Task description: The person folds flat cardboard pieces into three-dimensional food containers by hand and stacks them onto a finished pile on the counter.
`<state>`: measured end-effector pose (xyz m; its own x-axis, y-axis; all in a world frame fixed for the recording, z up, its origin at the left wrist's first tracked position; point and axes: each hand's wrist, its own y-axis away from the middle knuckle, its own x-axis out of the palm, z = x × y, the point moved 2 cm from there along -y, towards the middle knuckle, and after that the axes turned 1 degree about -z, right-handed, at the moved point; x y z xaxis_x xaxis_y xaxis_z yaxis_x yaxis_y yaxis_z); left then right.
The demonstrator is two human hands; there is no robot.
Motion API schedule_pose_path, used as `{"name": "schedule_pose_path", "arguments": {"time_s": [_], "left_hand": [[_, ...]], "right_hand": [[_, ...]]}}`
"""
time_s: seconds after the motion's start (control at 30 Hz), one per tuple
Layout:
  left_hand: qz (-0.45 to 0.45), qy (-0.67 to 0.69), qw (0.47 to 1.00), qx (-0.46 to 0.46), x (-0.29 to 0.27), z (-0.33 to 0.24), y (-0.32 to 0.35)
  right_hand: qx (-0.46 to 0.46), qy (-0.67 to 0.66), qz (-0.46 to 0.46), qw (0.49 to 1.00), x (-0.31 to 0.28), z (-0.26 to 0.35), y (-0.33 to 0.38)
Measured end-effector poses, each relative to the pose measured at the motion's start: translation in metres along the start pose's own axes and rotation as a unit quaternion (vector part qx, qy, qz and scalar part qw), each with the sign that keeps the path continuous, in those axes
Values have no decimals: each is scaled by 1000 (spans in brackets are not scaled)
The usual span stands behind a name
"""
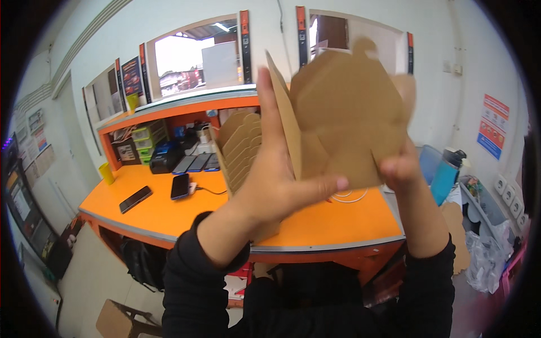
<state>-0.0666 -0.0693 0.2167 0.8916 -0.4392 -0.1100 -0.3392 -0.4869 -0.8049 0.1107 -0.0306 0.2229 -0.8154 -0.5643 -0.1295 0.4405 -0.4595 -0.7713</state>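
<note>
Raised in front of me above the orange counter is a brown cardboard food box [349, 112], partly folded, with its flaps standing up. My left hand [276, 180] grips its left side, fingers up along the outer panel and thumb across the lower front edge. On the right side my right hand [403, 152] holds the box; its thumb presses near the lower right corner, and its other fingers are partly hidden behind the cardboard. A stack of nested brown cardboard boxes [239, 146] stands on the counter behind my left hand.
On the orange counter [321, 225] lie two phones, the dark one [136, 199] and the cabled one [180, 186]. A black printer [166, 157], green drawers [147, 141] and a yellow cup [106, 173] are farther left. To the right stand a blue bottle [445, 177] and clear plastic bags [486, 253]. A stool [121, 321] is lower left.
</note>
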Motion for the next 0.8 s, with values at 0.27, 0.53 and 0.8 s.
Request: {"name": "schedule_pose_path", "arguments": {"time_s": [0.27, 0.53, 0.8], "left_hand": [[-86, -376, 916, 106, -96, -35, -7], [-93, -596, 795, -63, -104, -8, 46], [-55, -370, 927, -26, -138, 15, 53]], "right_hand": [[-115, -72, 15, 991, 19, -31, -109], [44, -168, 78, 982, 30, -97, -120], [38, 85, 90, 992, 36, -118, -101]]}}
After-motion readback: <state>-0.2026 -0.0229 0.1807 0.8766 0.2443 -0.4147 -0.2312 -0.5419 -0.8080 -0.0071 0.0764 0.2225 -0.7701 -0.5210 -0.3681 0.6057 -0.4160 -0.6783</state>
